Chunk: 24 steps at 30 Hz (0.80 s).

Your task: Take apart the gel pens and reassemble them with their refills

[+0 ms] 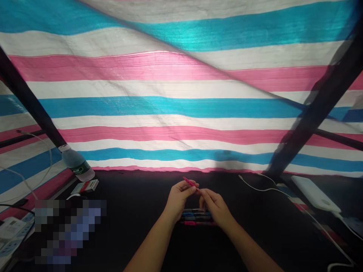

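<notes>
Above the black table, a slim pink pen slants between my two hands. My left hand is closed on its body, with the upper end sticking out past the thumb and fingers. At the lower end, the fingertips of my right hand pinch the pen; that end is mostly hidden by the fingers. Beneath my hands, several pens lie side by side on the table. Among them are a blue pen and, nearest me, another pink pen. My hands cover parts of the row.
A water bottle and a small box stand at the back left. Power strips are at the left edge. On the right lie a white power bank and a white cable. Striped sheeting hangs behind the table.
</notes>
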Tool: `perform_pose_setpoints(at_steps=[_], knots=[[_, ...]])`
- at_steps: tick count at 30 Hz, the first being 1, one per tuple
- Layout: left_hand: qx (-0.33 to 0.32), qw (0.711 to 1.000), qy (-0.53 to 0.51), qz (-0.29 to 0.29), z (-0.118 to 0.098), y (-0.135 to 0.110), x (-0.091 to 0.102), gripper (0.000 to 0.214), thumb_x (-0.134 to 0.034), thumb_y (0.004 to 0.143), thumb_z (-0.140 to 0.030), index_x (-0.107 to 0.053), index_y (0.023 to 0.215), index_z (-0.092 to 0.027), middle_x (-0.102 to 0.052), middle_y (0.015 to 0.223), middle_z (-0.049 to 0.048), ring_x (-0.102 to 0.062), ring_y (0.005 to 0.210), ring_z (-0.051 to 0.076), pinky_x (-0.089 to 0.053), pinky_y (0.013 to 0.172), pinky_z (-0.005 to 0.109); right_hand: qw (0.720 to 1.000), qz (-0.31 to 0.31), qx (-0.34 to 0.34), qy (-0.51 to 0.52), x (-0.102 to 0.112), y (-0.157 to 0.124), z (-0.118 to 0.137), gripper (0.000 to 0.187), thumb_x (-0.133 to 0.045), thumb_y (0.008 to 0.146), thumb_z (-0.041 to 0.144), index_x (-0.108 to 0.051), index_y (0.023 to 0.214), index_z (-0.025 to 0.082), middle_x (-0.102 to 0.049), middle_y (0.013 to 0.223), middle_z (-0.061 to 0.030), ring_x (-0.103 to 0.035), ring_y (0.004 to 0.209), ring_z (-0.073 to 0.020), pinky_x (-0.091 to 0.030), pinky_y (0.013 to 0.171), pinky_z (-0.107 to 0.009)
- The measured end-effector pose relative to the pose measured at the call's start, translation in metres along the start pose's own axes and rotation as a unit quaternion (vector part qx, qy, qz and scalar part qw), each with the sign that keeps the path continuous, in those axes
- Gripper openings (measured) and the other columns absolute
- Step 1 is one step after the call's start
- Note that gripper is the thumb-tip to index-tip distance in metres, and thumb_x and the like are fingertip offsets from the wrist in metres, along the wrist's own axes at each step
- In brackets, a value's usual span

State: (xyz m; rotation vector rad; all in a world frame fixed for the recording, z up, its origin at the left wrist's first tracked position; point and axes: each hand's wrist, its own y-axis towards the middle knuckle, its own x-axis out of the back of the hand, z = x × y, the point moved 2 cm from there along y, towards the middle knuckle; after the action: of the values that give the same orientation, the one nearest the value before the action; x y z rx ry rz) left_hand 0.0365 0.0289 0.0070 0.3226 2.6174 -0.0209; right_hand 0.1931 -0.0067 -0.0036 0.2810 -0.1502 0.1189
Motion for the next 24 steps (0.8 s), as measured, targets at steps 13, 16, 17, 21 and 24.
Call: perform_pose_setpoints(at_steps=[13,16,17,21,24], knots=[[-0.005,1.000,-0.005,-0.012,-0.0001,-0.0004,-0.0005,0.028,-0.092,0.068,-0.028,-0.080,0.090,-0.014,-0.078,0.093,0.0095,-0.070,0.084,0.020,-0.051,0.089,0.034,1.000,-0.014,-0.013,0.003,-0.0016,-0.0006,0.0005,0.041,-0.053,0.097,0.059,-0.067,0.107,0.021,-0.065,0.074,-0.0012,-0.058,0.063,-0.0179,-0.047,0.060,-0.029],[-0.004,1.000,-0.004,-0.019,-0.0003,-0.0004,0.0007,0.029,-0.092,0.068,-0.028,-0.080,0.090,-0.014,-0.078,0.093,0.0093,-0.069,0.085,0.020,-0.051,0.089,0.034,0.999,-0.033,0.019,-0.038,-0.0012,-0.0009,0.0020,0.032,-0.063,0.094,0.052,-0.067,0.105,0.022,-0.067,0.082,-0.0031,-0.062,0.074,-0.0198,-0.049,0.068,-0.030],[0.000,1.000,-0.003,-0.017,0.0000,-0.0004,0.0008,0.029,-0.092,0.068,-0.028,-0.080,0.091,-0.014,-0.078,0.092,0.0094,-0.069,0.084,0.020,-0.051,0.088,0.034,0.999,-0.023,0.014,-0.032,-0.0013,-0.0008,0.0022,0.031,-0.061,0.096,0.051,-0.068,0.102,0.022,-0.066,0.079,-0.0023,-0.061,0.071,-0.0192,-0.049,0.066,-0.030],[0.007,1.000,-0.001,-0.006,0.0010,-0.0006,0.0004,0.030,-0.092,0.068,-0.029,-0.080,0.091,-0.013,-0.078,0.093,0.0105,-0.069,0.084,0.020,-0.051,0.089,0.034,0.998,0.031,-0.032,0.040,-0.0034,-0.0004,0.0012,0.040,-0.049,0.101,0.054,-0.069,0.097,0.020,-0.057,0.060,0.0026,-0.052,0.052,-0.0149,-0.044,0.053,-0.027],[-0.001,1.000,0.000,-0.006,0.0003,-0.0002,0.0004,0.029,-0.091,0.070,-0.030,-0.080,0.092,-0.013,-0.078,0.093,0.0106,-0.070,0.086,0.021,-0.050,0.090,0.035,0.998,0.010,-0.042,0.054,-0.0035,-0.0001,-0.0019,0.043,-0.048,0.100,0.058,-0.069,0.104,0.020,-0.061,0.064,0.0012,-0.054,0.052,-0.0153,-0.044,0.052,-0.027]])
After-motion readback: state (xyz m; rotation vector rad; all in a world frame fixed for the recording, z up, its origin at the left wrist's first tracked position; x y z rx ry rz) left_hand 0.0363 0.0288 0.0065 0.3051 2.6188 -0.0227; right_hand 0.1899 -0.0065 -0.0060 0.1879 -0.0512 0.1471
